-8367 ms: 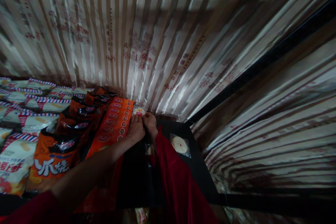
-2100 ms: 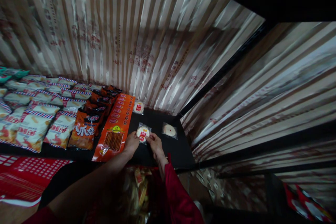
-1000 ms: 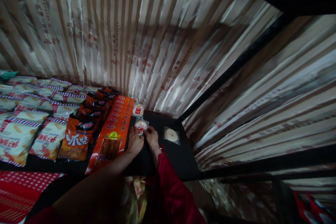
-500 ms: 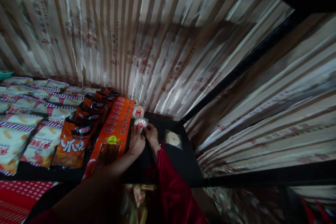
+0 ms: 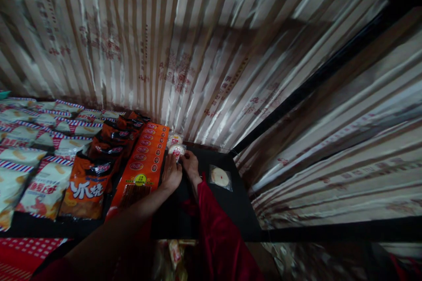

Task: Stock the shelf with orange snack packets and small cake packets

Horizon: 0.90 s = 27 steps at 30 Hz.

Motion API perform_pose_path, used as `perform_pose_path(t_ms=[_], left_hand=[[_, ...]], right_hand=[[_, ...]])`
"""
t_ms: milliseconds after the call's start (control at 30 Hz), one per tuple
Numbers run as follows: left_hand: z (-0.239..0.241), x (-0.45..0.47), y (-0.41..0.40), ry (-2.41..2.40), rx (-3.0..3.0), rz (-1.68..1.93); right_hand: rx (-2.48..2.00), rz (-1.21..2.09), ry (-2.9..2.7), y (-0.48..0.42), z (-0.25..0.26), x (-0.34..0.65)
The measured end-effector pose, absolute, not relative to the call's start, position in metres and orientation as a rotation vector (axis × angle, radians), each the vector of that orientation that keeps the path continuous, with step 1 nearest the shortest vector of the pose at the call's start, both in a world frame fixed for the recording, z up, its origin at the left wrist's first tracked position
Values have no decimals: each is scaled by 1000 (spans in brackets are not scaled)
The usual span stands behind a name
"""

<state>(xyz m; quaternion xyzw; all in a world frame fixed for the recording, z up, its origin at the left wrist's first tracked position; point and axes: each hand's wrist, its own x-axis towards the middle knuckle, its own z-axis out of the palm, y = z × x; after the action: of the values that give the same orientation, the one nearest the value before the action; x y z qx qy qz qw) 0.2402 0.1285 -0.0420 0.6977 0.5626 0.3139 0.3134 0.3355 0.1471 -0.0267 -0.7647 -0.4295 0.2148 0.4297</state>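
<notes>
Fingers of the left hand (image 5: 172,173), nearly straight and close together, rest against the near edge of a round, clear-wrapped packet (image 5: 177,151) with a red label, just right of the far part of a long orange packet (image 5: 147,151). The right hand (image 5: 191,166), on the round packet's other side from the long orange packet, has its fingers bent and thumb drawn in at the wrapper's edge; whether either hand grips or merely touches the wrapper cannot be told. A second round packet (image 5: 174,139) lies beside the far end of the long orange packet, partly covered by the first. A third round packet (image 5: 220,178) sits well to its right, on the same black shelf (image 5: 235,204).

Directly left of the long orange packet runs a row of orange-and-black bags (image 5: 84,191), and farther left stand rows of white bags (image 5: 48,189) with striped tops. A dark red sleeve (image 5: 219,237) covers the right arm, to the right of the long orange packet's near end. Nearer and to its left, below the shelf, is a red perforated basket (image 5: 28,250); behind it hangs a pleated, printed curtain (image 5: 204,57).
</notes>
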Motion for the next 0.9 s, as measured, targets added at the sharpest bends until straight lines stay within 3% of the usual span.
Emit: perform_pose_path(t_ms=[500, 900], left_hand=[[-25, 240, 148, 1529, 1844, 659], [-35, 241, 158, 1497, 1913, 756]], right_hand=[[-1923, 527, -1092, 167, -24, 338], [-1940, 493, -1136, 174, -25, 340]])
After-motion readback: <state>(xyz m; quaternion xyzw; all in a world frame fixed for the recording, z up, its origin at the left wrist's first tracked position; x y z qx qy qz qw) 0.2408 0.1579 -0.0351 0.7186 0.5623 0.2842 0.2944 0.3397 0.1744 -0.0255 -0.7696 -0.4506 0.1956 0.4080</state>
